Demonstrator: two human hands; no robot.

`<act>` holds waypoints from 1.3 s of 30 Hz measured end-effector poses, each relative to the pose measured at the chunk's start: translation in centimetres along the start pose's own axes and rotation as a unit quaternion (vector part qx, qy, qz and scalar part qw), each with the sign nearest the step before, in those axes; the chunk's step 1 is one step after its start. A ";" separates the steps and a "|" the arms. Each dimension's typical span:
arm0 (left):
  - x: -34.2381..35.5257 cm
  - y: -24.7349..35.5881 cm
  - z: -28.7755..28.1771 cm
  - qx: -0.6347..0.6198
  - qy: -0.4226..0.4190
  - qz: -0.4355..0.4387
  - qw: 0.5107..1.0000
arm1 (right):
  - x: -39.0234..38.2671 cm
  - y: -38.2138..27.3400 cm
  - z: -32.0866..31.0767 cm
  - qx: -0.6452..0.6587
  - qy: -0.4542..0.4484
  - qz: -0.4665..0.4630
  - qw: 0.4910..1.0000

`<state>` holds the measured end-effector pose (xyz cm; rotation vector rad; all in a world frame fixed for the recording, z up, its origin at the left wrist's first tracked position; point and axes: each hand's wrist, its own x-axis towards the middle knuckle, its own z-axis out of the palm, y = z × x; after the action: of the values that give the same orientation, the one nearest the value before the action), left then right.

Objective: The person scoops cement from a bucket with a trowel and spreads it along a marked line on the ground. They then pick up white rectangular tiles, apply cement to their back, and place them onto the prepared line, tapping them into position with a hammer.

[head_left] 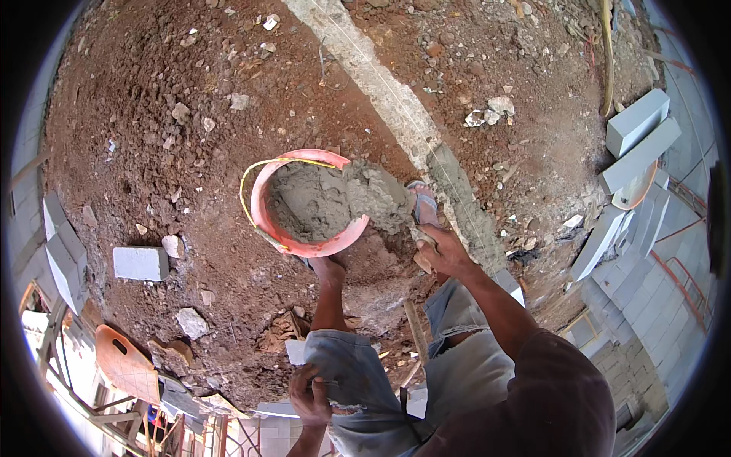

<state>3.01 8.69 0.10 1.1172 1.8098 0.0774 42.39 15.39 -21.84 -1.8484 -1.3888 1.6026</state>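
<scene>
My right hand (445,251) is closed around the handle of a trowel (422,262). A large heap of wet grey mortar (377,196) hides the blade and overlaps the right rim of a reddish bucket (264,196). Inside the bucket is more grey mortar (308,199), and its yellow handle (245,183) hangs over the left side. My left hand (311,396) rests on my left thigh, fingers loosely bent and holding nothing that I can see. Just right of the trowel, fresh mortar (461,194) lies along a narrow concrete strip (381,80).
A thin string runs above the strip. My sandalled foot (423,199) stands between bucket and strip. A grey block (141,263) lies on the soil at left, more blocks (640,122) at right. An orange plastic piece (126,365) leans at lower left; stones dot the ground.
</scene>
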 end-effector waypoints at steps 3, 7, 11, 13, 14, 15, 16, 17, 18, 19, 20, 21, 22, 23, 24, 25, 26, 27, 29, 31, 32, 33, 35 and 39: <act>-0.3 0.2 0.4 0.057 -0.006 0.013 0.998 | -2.5 3.2 -4.6 -0.084 0.116 -0.001 0.990; -0.7 1.0 1.4 0.076 -0.002 0.003 0.997 | -2.3 8.4 -7.4 -0.198 0.207 0.017 0.958; -0.8 1.7 2.6 0.104 0.000 0.013 0.994 | 4.9 14.6 -6.5 -0.245 0.199 0.172 0.933; -0.1 2.6 3.0 0.108 -0.005 0.034 0.994 | 9.1 15.7 -7.4 -0.254 0.191 0.224 0.922; -0.4 2.7 3.1 0.108 -0.005 0.017 0.994 | 10.4 15.0 -7.3 -0.245 0.214 0.197 0.925; -0.5 2.7 3.5 0.107 -0.005 0.002 0.994 | 11.0 14.2 -7.0 -0.236 0.239 0.170 0.926; -0.4 2.7 3.7 0.105 -0.006 -0.013 0.994 | 10.3 13.2 -6.6 -0.226 0.233 0.148 0.934; -0.9 3.1 3.9 0.092 0.009 -0.023 0.995 | 9.9 8.6 -6.8 -0.216 0.217 0.110 0.946; -1.4 3.2 3.9 0.097 0.015 -0.026 0.995 | 8.9 4.6 -7.1 -0.206 0.207 0.075 0.953; -1.3 2.9 4.0 0.103 0.019 -0.022 0.994 | 7.2 2.1 -7.1 -0.193 0.197 0.036 0.960; -1.5 2.6 4.0 0.110 0.030 -0.023 0.993 | 5.5 -0.2 -6.7 -0.177 0.181 -0.008 0.967; -1.5 2.3 4.1 0.094 0.024 -0.022 0.995 | 4.3 -1.9 -6.1 -0.183 0.126 -0.034 0.974; -1.5 1.9 4.1 0.095 0.026 -0.015 0.995 | 3.6 -3.7 -5.6 -0.192 0.070 -0.057 0.977; -1.5 1.5 4.2 0.094 0.025 -0.009 0.995 | 3.8 -6.1 -5.3 -0.214 -0.008 -0.033 0.976; -1.5 1.3 4.4 0.092 0.021 -0.001 0.996 | 4.1 -8.5 -4.8 -0.239 -0.085 -0.006 0.967; -1.8 1.5 4.2 0.090 0.025 -0.022 0.995 | 4.5 -10.4 -3.7 -0.263 -0.161 0.019 0.951; -2.0 2.0 4.3 0.085 0.029 -0.042 0.995 | 5.4 -10.8 -1.7 -0.292 -0.164 0.013 0.942; -2.0 2.4 4.4 0.080 0.030 -0.060 0.994 | 6.8 -9.7 1.0 -0.321 -0.165 0.010 0.933; -1.6 3.4 4.4 0.039 0.030 -0.081 0.996 | 11.0 -4.7 7.8 -0.330 -0.172 0.017 0.928; -1.5 3.3 4.2 0.033 0.034 -0.069 0.996 | 14.1 -1.5 13.1 -0.279 -0.179 0.023 0.943; -1.7 2.8 4.3 0.015 0.034 -0.078 0.996 | 14.6 -1.5 15.3 -0.251 -0.185 0.020 0.950; -1.9 2.3 4.3 -0.002 0.034 -0.085 0.996 | 14.7 -1.2 16.9 -0.222 -0.189 0.018 0.957; -2.0 1.2 4.1 -0.019 0.033 -0.099 0.994 | 11.7 0.7 17.6 -0.190 -0.178 -0.028 0.965; -2.0 0.7 3.4 -0.017 0.016 -0.102 0.994 | 11.0 -0.8 18.4 -0.154 -0.187 -0.024 0.970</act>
<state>6.23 6.33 0.07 0.9061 1.9346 0.0039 24.55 18.59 -33.33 -1.7073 -1.9236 1.8690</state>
